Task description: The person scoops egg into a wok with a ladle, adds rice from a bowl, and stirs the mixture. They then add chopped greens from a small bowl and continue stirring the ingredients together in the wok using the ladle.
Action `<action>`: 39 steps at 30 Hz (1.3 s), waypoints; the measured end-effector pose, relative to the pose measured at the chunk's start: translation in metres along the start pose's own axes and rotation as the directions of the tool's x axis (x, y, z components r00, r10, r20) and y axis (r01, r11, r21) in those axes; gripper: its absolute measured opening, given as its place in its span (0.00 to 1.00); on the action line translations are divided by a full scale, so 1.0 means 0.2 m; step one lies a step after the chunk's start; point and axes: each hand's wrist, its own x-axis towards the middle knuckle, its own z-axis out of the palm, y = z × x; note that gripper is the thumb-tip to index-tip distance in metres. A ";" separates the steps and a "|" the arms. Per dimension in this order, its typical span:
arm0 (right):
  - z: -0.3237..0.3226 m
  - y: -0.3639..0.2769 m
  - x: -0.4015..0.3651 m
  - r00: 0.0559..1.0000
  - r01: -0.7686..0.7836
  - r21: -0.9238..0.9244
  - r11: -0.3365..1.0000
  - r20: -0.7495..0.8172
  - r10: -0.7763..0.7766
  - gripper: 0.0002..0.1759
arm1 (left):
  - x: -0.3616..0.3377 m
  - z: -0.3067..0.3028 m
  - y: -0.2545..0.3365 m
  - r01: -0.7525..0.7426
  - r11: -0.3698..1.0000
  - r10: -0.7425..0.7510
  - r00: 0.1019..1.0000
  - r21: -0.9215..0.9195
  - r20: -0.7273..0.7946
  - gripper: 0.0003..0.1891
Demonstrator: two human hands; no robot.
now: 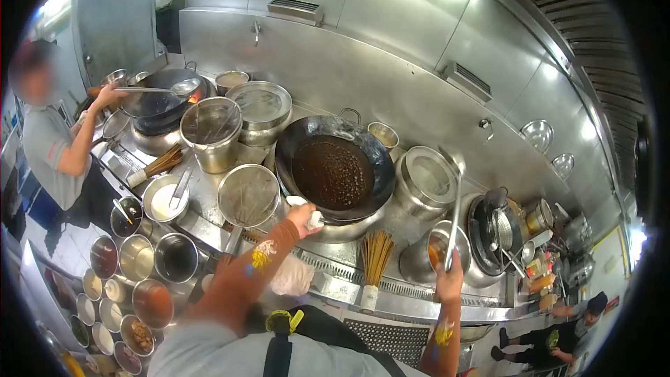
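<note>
A large black wok (293, 141) with dark brown, bubbling liquid in it sits on the range in front of me. My left hand (301, 220) is closed around a folded white cloth (314, 219) at the wok's near rim. Further right, my right hand (449, 279) grips the long metal handle of a ladle (455, 220), held up steeply over the range. The ladle's bowl end is near a lidded metal pot (429, 174) and looks blurred. Below the ladle stands a steel pot (417, 260) holding orange-brown liquid.
A mesh strainer (248, 195) lies left of the wok. A bamboo brush (377, 258) stands at the front edge. Sauce containers (152, 304) crowd the lower left. A co-worker (52, 139) handles another wok (157, 108) at left; another person (576, 335) is at lower right.
</note>
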 end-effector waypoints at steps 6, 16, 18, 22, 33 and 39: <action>0.40 -0.44 0.82 0.998 0.033 -0.411 0.911 0.064 -0.007 0.26 | -0.04 -0.05 -0.09 -0.043 0.994 0.050 0.996 -0.103 0.072 0.08; 0.48 -1.21 1.17 0.894 0.342 -0.721 0.602 0.448 0.029 0.24 | -0.32 -0.15 -0.06 -0.020 0.964 0.056 0.990 -0.265 0.128 0.02; 0.45 -1.23 1.19 0.877 0.351 -0.730 0.586 0.475 0.068 0.23 | -0.35 -0.19 -0.04 -0.010 0.963 0.050 0.988 -0.271 0.143 0.03; 0.35 -1.25 1.21 0.862 0.350 -0.674 0.650 0.503 0.057 0.25 | -0.34 -0.26 -0.06 -0.042 0.971 0.081 0.984 -0.235 0.161 0.06; 0.25 -1.54 1.21 0.886 0.236 -0.609 0.757 0.456 0.090 0.27 | -0.50 -0.34 0.27 -0.014 0.983 0.056 0.973 -0.183 0.224 0.05; 0.22 -1.82 1.19 0.906 0.166 -0.619 0.768 0.404 0.130 0.27 | -0.57 -0.40 0.51 -0.006 0.987 0.046 0.969 -0.163 0.242 0.04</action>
